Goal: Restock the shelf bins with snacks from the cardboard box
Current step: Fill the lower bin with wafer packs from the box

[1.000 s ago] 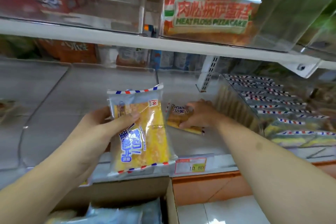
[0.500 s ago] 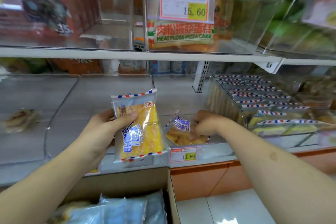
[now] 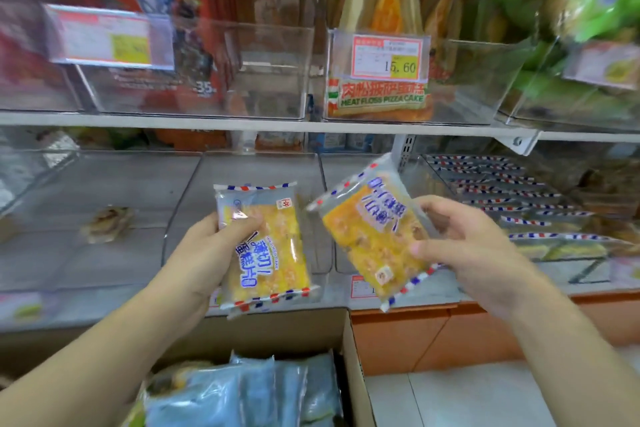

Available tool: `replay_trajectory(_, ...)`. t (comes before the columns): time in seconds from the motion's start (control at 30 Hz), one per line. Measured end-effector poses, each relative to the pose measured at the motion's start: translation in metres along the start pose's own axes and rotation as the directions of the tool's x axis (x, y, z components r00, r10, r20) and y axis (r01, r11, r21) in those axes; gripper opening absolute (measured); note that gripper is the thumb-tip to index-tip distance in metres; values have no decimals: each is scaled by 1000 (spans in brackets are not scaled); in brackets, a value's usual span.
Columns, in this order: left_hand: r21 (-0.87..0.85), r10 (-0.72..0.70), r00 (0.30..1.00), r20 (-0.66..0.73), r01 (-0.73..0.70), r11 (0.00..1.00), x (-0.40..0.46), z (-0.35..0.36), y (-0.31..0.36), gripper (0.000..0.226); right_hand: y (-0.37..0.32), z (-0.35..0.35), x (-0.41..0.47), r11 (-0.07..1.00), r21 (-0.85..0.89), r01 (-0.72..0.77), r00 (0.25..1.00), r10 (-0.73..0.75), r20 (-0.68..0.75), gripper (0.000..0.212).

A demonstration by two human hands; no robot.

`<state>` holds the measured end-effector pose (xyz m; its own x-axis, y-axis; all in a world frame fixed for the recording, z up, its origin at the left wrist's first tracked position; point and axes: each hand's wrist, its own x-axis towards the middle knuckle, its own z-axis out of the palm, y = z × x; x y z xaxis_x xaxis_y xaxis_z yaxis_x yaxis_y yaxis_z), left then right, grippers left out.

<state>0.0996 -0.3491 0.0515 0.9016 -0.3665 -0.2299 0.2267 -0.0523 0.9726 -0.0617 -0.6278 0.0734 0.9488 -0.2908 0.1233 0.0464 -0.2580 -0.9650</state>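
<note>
- The left hand (image 3: 211, 246) is reaching in from 7 o'clock, forearm angled up and to the right, thumb lying across the front of a yellow cake packet (image 3: 266, 246) and fingers curled behind it, gripping its left edge.
- This packet is standing nearly upright, just at 6 o'clock of centre, in front of the lower shelf's clear bin (image 3: 249, 184).
- The right hand (image 3: 460, 246) is coming in from 4 o'clock, wrist bent, thumb pressing the front of a second cake packet (image 3: 374, 236) while the fingers are wrapping its right edge.
- That packet is tilting to the right, held apart from the 1st.
- The cardboard box (image 3: 349, 350) is sitting open at 6 o'clock, holding more packets (image 3: 235, 395).
- At 3 o'clock, a bin of striped-edge packets (image 3: 502, 198) is showing rows standing on edge.
</note>
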Motion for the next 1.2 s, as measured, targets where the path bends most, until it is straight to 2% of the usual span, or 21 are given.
replay_trajectory(0.1,42,-11,999,42,9,999,-19,-17,2,20,-3,24,-20,992,127,0,1000,-3,22,43)
replay_trajectory(0.27,-9,-110,986,128,112,994,-51,-38,-6,25,-13,69,-25,995,96,-14,1000,13,14,30)
replay_trajectory(0.5,-58,-257,947,195,272,961,-77,-57,-21,31,-21,113,-23,964,-258,59,989,-22,143,26)
replay_trajectory(0.63,-2,-314,916,248,325,946,-82,-67,-20,39,-23,126,-23,936,-348,50,992,-8,122,34)
replay_trajectory(0.73,53,-352,890,291,353,934,-84,-71,-23,47,-22,136,-23,917,-380,119,990,-80,117,44)
replay_trajectory(0.83,-3,-343,838,424,380,925,-86,-71,-25,60,-27,150,-28,842,-490,226,974,-179,141,47)
replay_trajectory(0.9,3,-307,804,510,355,935,-91,-67,-23,62,-30,158,-30,776,-556,297,955,-252,157,50)
replay_trajectory(0.97,20,-245,793,557,282,959,-92,-66,-25,51,-29,163,-30,724,-597,346,936,-311,165,54)
replay_trajectory(1.07,98,-232,818,527,213,972,-88,-66,-31,54,-26,169,-31,725,-579,374,918,-378,120,56)
replay_trajectory(1.13,128,-231,856,462,194,973,-87,-64,-32,52,-26,171,-31,724,-613,318,928,-369,47,62)
replay_trajectory(1.2,100,-212,882,421,187,977,-87,-61,-29,40,-25,167,-31,781,-606,151,972,-229,-52,79)
